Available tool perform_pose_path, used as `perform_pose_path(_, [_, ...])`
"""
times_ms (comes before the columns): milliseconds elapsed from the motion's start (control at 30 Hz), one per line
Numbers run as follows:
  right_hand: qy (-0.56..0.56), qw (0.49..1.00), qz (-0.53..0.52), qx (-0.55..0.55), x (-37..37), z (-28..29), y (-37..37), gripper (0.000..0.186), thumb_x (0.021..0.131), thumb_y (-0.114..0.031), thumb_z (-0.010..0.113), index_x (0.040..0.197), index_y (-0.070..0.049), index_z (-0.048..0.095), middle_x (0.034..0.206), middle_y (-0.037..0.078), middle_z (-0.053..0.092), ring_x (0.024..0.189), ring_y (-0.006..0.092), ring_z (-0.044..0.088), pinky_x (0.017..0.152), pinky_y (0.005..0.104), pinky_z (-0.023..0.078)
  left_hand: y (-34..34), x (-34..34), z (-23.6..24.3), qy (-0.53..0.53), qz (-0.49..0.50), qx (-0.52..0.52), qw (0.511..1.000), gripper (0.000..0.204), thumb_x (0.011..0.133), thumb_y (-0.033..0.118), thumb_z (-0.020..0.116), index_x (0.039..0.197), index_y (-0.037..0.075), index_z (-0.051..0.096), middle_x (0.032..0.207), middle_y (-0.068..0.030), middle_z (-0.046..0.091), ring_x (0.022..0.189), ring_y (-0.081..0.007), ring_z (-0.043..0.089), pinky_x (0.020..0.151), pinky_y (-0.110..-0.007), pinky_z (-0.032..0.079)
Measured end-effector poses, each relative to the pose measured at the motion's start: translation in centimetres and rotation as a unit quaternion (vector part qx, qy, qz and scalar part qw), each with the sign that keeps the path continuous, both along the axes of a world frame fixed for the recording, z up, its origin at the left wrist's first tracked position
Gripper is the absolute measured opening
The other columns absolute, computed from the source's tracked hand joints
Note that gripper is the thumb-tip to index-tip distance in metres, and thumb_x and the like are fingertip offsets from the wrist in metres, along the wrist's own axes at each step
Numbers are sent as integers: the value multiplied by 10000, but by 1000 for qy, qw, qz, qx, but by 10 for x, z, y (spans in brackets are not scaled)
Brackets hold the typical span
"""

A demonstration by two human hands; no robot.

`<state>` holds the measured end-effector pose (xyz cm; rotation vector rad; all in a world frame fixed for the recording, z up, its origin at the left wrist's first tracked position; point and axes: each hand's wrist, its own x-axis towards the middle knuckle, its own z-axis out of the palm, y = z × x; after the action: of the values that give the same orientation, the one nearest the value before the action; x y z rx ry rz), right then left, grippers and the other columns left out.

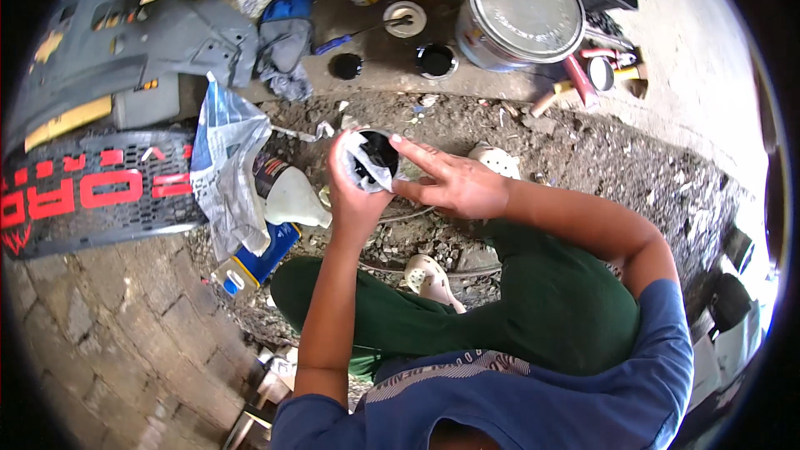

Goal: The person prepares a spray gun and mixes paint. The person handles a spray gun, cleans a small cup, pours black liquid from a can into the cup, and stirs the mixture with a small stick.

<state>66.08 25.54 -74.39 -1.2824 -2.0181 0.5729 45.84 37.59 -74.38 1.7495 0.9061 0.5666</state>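
Note:
My left hand [357, 200] wraps around a small open can [393, 165], its fingers curled over the left and near sides. The inside of the can looks black, and a pale, whitish strip [363, 155] slants across its mouth. On the right side of the rim, my right hand [462, 185] rests with its fingers stretched and apart. One fingertip touches the far edge and another lies beside the strip's lower end. Whether these fingers pinch the strip cannot be made out. The can's underside is hidden by my left hand.
Ahead stand a large lidded bucket [527, 17], an open tin of black liquid [436, 60] and a blue-handled screwdriver [337, 43]. A hammer [550, 100] lies right. At left are newspaper [223, 150], a pale bottle [292, 197], a blue can [271, 252] and a black grille [108, 225].

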Motion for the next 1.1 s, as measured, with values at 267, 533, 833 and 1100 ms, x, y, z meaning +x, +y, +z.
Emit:
perform_pose_path(267, [-93,995,14,32,6,0,2,616,882,-92,607,1478,-221,525,1704,111,259,1470,423,418,911,394,644,5,-3,16,34,-58,76,995,993,728,29,895,1523,38,299,1442,-220,533,1309,-358,577,1102,-453,475])
perform_pose_path(533, [-34,998,-12,55,1,-15,1,594,911,-75,638,1475,-240,551,1682,145,298,1477,407,424,954,379,620,1,-2,13,35,-50,65,996,1017,725,7,881,1539,51,272,1440,-197,531,1319,-321,561,1120,-446,452])
perform_pose_path(833, [-52,996,-2,77,4,-24,-3,625,903,-38,674,1481,-239,548,1665,171,325,1494,394,410,1044,385,567,7,-11,21,26,-118,16,993,923,800,-106,653,1585,42,191,1545,-225,413,1436,-342,442,1195,-453,364])
perform_pose_path(1100, [-35,995,-18,89,5,-29,-6,599,895,-76,685,1459,-241,569,1647,174,353,1460,419,446,1032,403,577,8,-8,22,29,-135,9,990,919,817,-91,677,1585,44,192,1558,-219,409,1445,-326,436,1201,-442,352])
